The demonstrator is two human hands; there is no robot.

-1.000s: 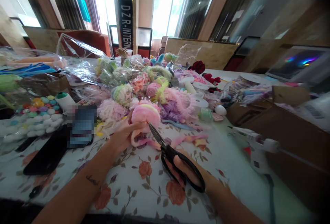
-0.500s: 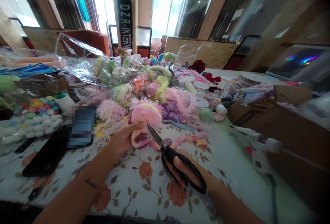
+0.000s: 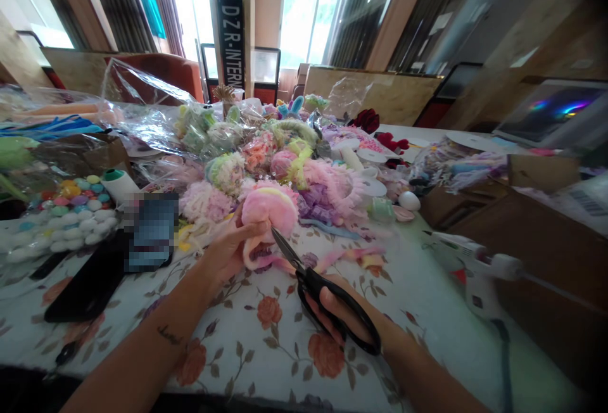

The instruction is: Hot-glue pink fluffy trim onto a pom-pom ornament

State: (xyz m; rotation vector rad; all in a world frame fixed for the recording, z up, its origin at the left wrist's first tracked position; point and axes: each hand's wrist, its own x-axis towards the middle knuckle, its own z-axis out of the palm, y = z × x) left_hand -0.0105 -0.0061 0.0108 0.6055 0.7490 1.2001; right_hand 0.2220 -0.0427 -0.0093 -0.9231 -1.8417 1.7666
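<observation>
My left hand (image 3: 237,245) is closed on a fluffy pink ball (image 3: 270,209) with a yellowish band near its top. From it a fuzzy pink and yellow strip (image 3: 339,257) trails off to the right over the cloth. Black-handled scissors (image 3: 316,283) are gripped in my right hand (image 3: 337,315), its thumb and fingers in the handle loops. The scissor tips touch or nearly touch the ball's front, beside my left thumb; the blades look closed. My left fingertips are hidden behind the ball.
A heap of pastel yarn and trims (image 3: 285,147) lies behind the ball. On the left are phones (image 3: 88,283), a bag of pompoms (image 3: 66,220) and a thread spool (image 3: 118,186). On the right, a white glue gun (image 3: 475,267) stands by a cardboard box (image 3: 546,248). Flowered cloth (image 3: 228,330) covers the table.
Almost nothing differs. The camera view has shifted very slightly, while both hands, the pink ball and the scissors keep their positions.
</observation>
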